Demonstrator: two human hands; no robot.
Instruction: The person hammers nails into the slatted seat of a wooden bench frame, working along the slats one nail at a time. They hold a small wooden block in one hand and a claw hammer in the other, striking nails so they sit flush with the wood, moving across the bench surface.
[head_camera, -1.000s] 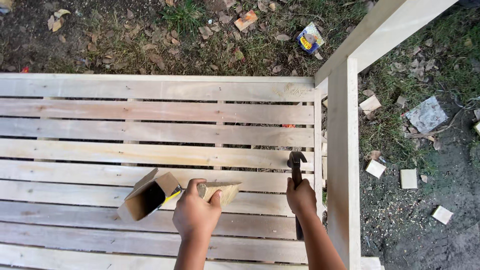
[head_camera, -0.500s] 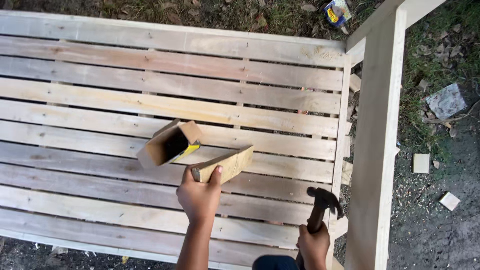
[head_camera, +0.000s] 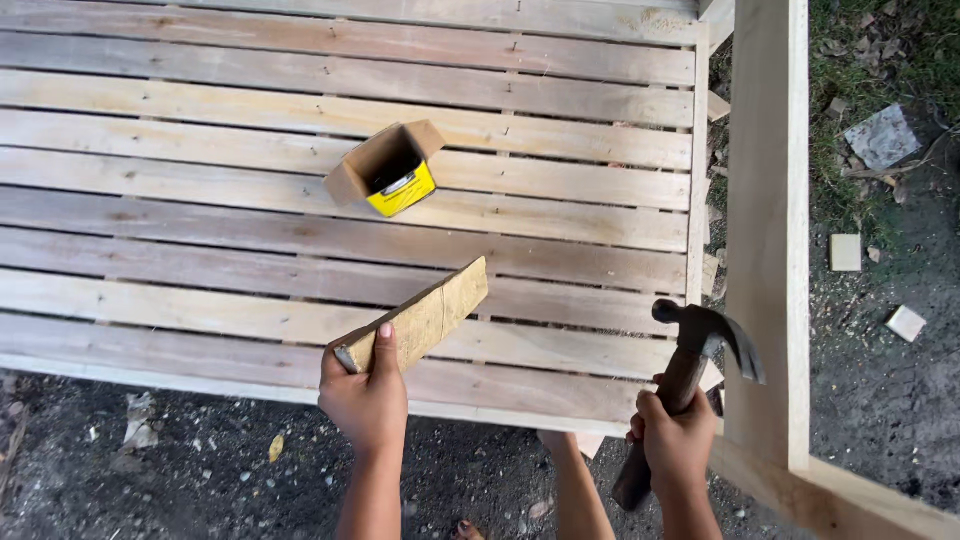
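Hands, two, ours, seen from above at the near edge of a slatted deck (head_camera: 200, 260) of pale boards. Left hand (head_camera: 366, 392): closed about the near end of a short wood block (head_camera: 415, 318), thumb laid up its side; we hold the block tilted, its far end raised toward the right over the slats. Right hand (head_camera: 676, 438): fist wrapped tight round the wooden handle of a claw hammer (head_camera: 690, 372), head up and level with the deck's near boards, claw pointing right toward a post (head_camera: 768, 220). Post: upright, pale timber, just beside the deck's right end, joined low down to a rail (head_camera: 850, 505) running right. Box (head_camera: 390, 172): small cardboard, flaps open, yellow face, lying on the slats well beyond the block. Ground: dark soil near us, grass and small wood offcuts (head_camera: 845, 252) right of the post.
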